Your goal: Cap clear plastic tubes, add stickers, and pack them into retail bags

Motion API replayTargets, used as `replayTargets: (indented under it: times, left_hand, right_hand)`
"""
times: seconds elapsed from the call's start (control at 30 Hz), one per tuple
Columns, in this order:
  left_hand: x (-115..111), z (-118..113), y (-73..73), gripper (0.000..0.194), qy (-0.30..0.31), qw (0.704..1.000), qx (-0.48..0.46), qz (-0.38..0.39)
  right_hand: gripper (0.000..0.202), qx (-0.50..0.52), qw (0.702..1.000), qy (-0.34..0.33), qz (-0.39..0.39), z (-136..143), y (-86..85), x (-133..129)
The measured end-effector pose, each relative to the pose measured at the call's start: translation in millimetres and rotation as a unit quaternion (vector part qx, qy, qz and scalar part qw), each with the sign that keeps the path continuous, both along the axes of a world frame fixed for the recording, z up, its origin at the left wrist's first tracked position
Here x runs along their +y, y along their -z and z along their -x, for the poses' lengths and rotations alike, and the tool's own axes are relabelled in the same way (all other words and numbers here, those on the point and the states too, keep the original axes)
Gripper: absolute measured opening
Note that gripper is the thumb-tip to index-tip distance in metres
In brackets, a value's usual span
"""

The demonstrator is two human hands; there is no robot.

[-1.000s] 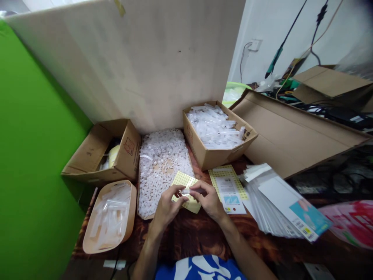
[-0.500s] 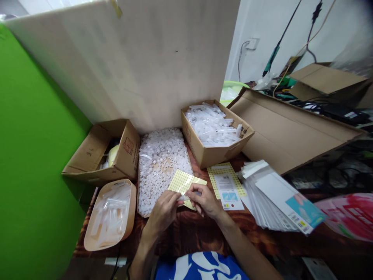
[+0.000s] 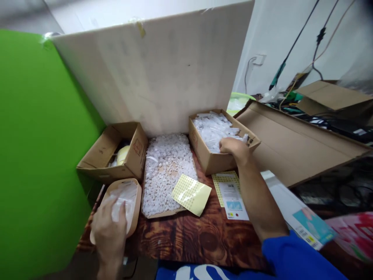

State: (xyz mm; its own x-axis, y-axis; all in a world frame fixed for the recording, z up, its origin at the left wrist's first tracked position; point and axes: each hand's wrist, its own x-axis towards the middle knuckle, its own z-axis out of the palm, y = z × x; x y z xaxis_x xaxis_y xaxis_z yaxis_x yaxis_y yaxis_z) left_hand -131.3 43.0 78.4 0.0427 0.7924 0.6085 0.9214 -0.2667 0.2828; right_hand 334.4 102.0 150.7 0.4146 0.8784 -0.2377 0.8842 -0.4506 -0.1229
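Note:
My left hand is over the beige oval tray of clear plastic pieces, blurred, its fingers apart. At the right box, my right hand reaches in over the near edge among translucent plastic tubes. Its fingers are curled, and their tips are hidden, so what they hold cannot be made out. Between the hands, a yellow sticker sheet lies partly on the shallow cardboard tray of small white pieces.
Another open cardboard box stands at the back left. Right of centre, a printed card lies on a second yellow sheet. My right forearm crosses beside a stack of printed packets. A tall pale board rises behind.
My hands have parted from the small piece they held over the yellow sheet. The left moved to the oval tray, the right into the tube box. The view has shifted.

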Motion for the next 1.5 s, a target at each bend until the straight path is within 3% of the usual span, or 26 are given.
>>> replayTargets:
  times: [0.1,0.17,0.33,0.47,0.63,0.7,0.77,0.87,0.93,1.0,1.1,1.3,1.37,1.5]
  left_hand:
    - [0,-35,14.4,0.017,0.145,0.983,-0.071,0.087]
    - [5,-61,29.0,0.016,0.206,0.961,-0.067,0.170]
    - [24,-109,63.8,0.014,0.213,0.920,0.026,0.329]
    - [33,-124,77.1,0.015,0.223,0.913,0.027,0.340]
    - [33,-126,89.4,0.017,0.236,0.932,0.024,0.273]
    - [33,-124,94.0,0.017,0.238,0.940,0.011,0.245]
    - [34,-123,96.9,0.015,0.238,0.946,-0.002,0.221]
    - [35,-122,95.1,0.012,0.254,0.945,-0.057,0.196]
    - [36,-122,89.1,0.010,0.280,0.933,-0.121,0.192]
    - [35,-123,79.9,0.008,0.309,0.913,-0.180,0.198]
    - [31,-125,64.9,0.007,0.330,0.890,-0.231,0.214]
    - [21,-126,50.2,0.004,0.369,0.869,-0.230,0.236]
    - [18,-126,48.6,0.004,0.383,0.861,-0.232,0.240]
    - [14,-128,45.0,0.006,0.374,0.859,-0.235,0.260]
  right_hand:
    - [0.017,-0.004,1.000,-0.012,0.023,4,12.3,8]
    - [0.021,-0.006,1.000,-0.021,0.022,3,16.6,6]
    - [0.014,0.000,0.999,-0.025,0.028,-9,16.6,-3]
    - [0.017,0.012,0.999,-0.036,0.033,-21,10.3,-5]
    - [0.009,0.023,0.999,-0.041,0.026,-30,7.0,0]
    - [0.005,0.015,0.998,-0.049,-0.038,-29,8.6,-1]
    - [0.014,0.016,0.979,-0.065,-0.191,-24,9.1,-6]
    - [0.020,0.085,0.885,-0.056,-0.455,-5,3.9,-25]
    - [0.026,0.163,0.830,-0.036,-0.533,16,-0.9,-41]
    - [0.027,0.224,0.806,-0.058,-0.544,44,-0.1,-57]
    - [0.021,0.317,0.809,-0.154,-0.471,86,23.9,-71]
    - [0.022,0.456,0.800,-0.207,-0.330,130,110.7,-78]
    - [0.026,0.470,0.799,-0.211,-0.311,135,124.3,-81]
    - [0.038,0.458,0.805,-0.221,-0.306,140,131.2,-88]
